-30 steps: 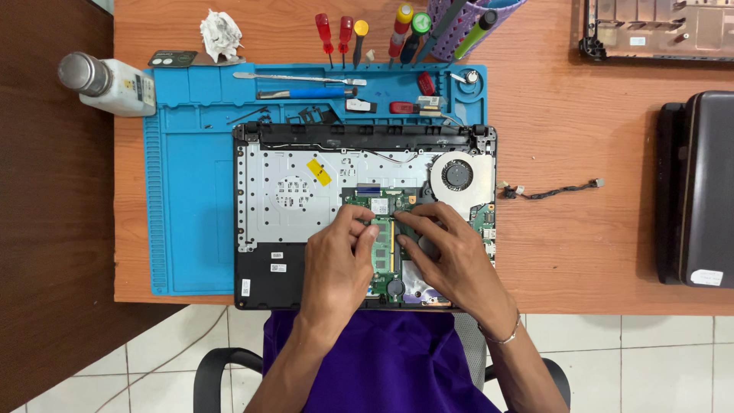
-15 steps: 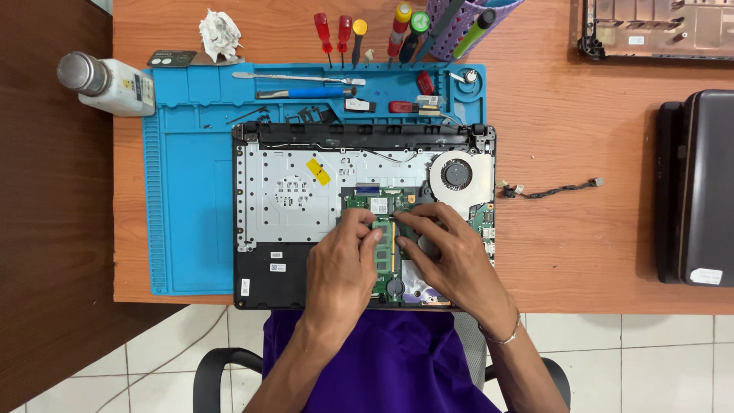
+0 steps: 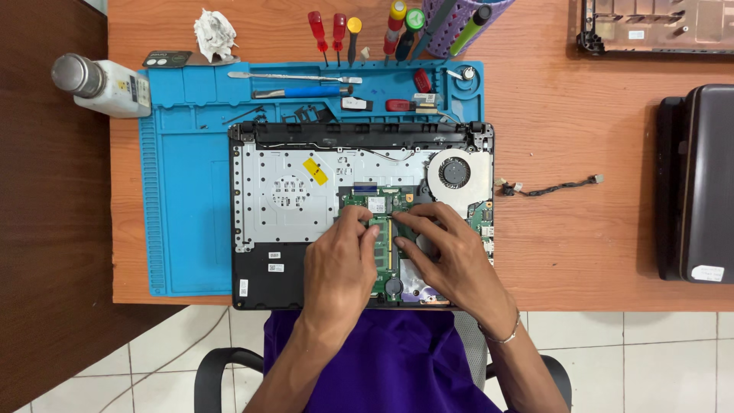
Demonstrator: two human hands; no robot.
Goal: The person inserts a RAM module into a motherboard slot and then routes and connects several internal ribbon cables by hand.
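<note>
An opened laptop base (image 3: 290, 199) lies on a blue work mat (image 3: 183, 222), showing its silver inner plate, a round cooling fan (image 3: 456, 172) and a green motherboard (image 3: 378, 203). My left hand (image 3: 336, 268) rests on the motherboard, its fingertips pressing on a green memory module (image 3: 382, 245). Facing it, my right hand (image 3: 451, 256) has its fingers bent onto the same module from the right side. Both hands cover much of the board's lower part.
Screwdrivers (image 3: 329, 30), metal pry tools (image 3: 294, 76) and a purple tool cup (image 3: 459, 19) sit at the mat's far edge. A white bottle (image 3: 103, 84) lies at left, a loose cable (image 3: 550, 186) at right, a dark laptop part (image 3: 699, 183) at far right.
</note>
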